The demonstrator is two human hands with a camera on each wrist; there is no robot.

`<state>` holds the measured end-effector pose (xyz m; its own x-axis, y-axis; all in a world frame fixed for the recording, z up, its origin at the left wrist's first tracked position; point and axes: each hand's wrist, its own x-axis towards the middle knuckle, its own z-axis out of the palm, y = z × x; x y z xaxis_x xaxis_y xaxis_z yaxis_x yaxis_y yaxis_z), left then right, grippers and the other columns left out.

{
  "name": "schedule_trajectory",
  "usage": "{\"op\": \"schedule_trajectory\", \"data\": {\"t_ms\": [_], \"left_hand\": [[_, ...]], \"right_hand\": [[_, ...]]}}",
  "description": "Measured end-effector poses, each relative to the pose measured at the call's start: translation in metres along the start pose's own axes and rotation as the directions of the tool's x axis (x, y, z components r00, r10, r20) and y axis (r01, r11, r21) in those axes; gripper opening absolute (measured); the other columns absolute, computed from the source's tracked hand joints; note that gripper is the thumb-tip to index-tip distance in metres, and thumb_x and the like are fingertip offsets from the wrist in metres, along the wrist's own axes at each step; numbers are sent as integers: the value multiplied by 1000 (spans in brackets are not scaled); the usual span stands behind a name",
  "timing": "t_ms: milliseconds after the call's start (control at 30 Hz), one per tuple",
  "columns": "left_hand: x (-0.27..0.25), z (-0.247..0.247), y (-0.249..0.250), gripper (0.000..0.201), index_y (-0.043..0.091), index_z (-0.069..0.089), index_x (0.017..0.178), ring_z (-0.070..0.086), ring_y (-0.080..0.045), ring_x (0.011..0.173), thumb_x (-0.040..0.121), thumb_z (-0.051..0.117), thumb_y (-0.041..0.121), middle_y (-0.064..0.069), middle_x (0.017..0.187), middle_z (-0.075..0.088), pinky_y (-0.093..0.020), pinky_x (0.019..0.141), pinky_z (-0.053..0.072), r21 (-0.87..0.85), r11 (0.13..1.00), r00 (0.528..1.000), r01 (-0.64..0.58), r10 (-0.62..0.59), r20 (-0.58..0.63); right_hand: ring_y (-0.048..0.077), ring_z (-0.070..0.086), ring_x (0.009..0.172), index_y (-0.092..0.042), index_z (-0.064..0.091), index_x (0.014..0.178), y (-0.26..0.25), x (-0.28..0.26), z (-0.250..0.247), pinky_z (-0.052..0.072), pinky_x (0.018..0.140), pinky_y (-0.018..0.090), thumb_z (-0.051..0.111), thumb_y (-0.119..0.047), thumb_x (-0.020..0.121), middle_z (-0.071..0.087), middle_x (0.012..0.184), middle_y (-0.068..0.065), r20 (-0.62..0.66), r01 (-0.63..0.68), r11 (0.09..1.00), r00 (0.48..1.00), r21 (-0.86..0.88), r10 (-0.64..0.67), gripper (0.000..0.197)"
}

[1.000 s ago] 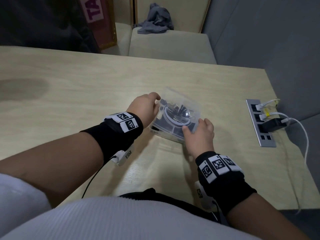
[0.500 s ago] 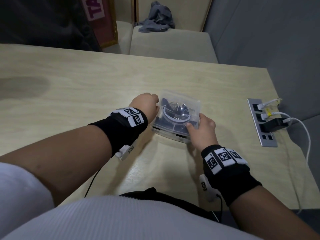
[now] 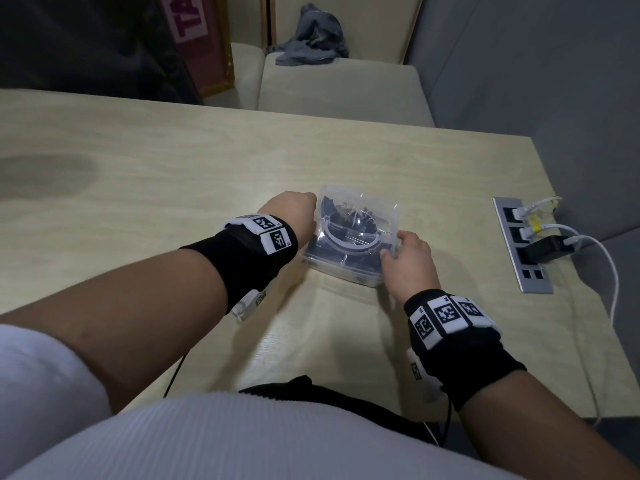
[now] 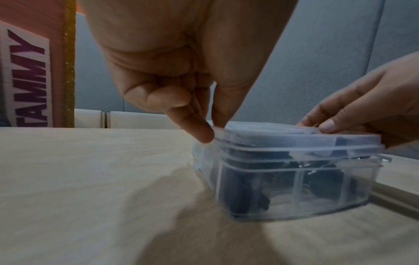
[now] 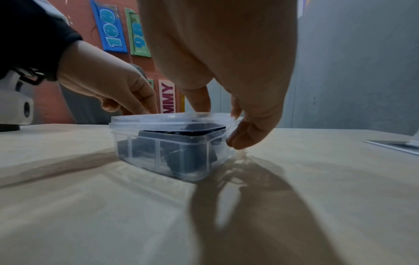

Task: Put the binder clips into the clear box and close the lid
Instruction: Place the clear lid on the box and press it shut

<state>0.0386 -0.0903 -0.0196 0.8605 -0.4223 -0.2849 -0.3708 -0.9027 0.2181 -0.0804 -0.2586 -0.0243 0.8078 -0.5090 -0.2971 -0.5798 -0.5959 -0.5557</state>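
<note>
Table (image 3: 138, 161): clear box (image 3: 356, 233) sits askew.

Glossy plastic box (image 3: 341, 269), matt wooden table (image 3: 166, 174)

The left hand (image 4: 181, 71) pinches the lid (image 4: 294, 136) corner.

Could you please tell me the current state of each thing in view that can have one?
lid, set on the clear box, not clearly snapped down.
clear box, upright on the table, covered.
binder clips, inside the box.
left hand, pinches the lid's left edge.
right hand, pinches the lid's right edge.
black charger, plugged into the socket panel.
</note>
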Motion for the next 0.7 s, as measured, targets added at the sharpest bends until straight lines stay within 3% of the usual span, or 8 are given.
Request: {"op": "schedule_trajectory", "data": {"t_ms": [233,367,533,700], "left_hand": [[-2,-10,5,25,7,62,114,64,-29,97,92,53,13,-11,109,67,-30,69,43,38,999,999,3,-5,53],[-7,-15,7,22,5,68,103,61,-26,79,87,60,15,-9,88,66,-29,66,46,60,997,989,39,-47,139],[-13,-16,3,6,13,59,85,70,-24,77,88,57,17,-9,87,78,-29,67,50,-34,993,981,116,-109,158],[-18,-22,4,27,16,63,116,66,-23,100,92,55,27,-5,103,72,-28,75,46,-153,987,999,50,-47,28]], "right_hand": [[29,54,116,-11,45,135,3,4,-3,40,95,31,52,-17,92,49,136,14,4,-13,1000,1000,4,13,44],[28,56,108,-10,49,128,8,-1,-1,40,86,28,55,-19,87,54,129,13,10,-35,999,999,17,35,43],[26,56,105,-10,50,128,10,-9,5,43,91,31,56,-19,86,53,129,11,15,-33,998,999,57,32,44],[17,54,88,-15,49,128,10,-13,5,40,86,25,56,-18,88,41,133,9,-31,2,992,1000,126,2,41]]}}
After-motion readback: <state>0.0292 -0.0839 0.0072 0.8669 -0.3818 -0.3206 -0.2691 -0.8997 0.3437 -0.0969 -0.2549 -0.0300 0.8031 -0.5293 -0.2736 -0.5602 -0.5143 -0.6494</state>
